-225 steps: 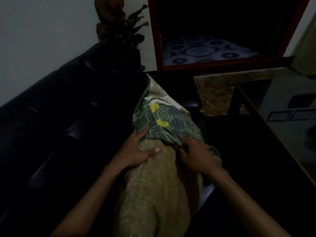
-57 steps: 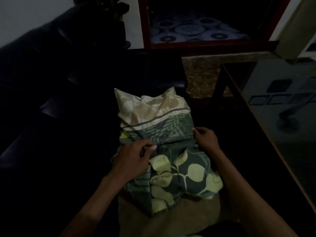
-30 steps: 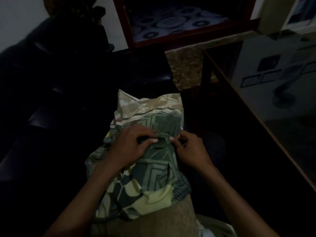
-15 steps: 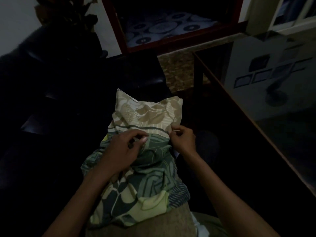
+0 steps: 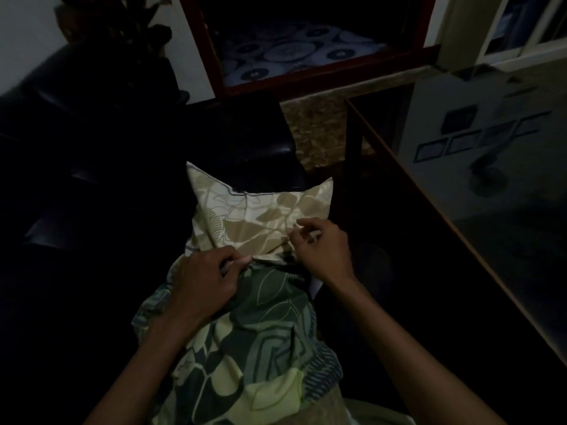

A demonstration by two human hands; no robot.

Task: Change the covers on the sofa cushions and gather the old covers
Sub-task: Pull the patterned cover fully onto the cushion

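A cushion lies lengthwise on the dark sofa seat in front of me. Its far end shows a beige leaf-print cover (image 5: 260, 216). A green leaf-patterned cover (image 5: 254, 342) is bunched over its near half. My left hand (image 5: 202, 283) grips the gathered edge of the green cover at the cushion's middle. My right hand (image 5: 319, 250) pinches fabric at the same edge on the right side. A plain tan cloth (image 5: 325, 409) shows below the green cover at the bottom of the frame.
The black leather sofa (image 5: 92, 154) fills the left and its armrest (image 5: 245, 133) lies beyond the cushion. A glass-topped table with a wooden rim (image 5: 429, 204) runs along the right. A dark-leaved plant (image 5: 122, 23) stands behind the sofa, and a red-framed opening (image 5: 294, 50) lies ahead.
The green cover's edge has slid toward me, baring more of the beige cover. Both hands stay at that edge, the right one now a little farther up.
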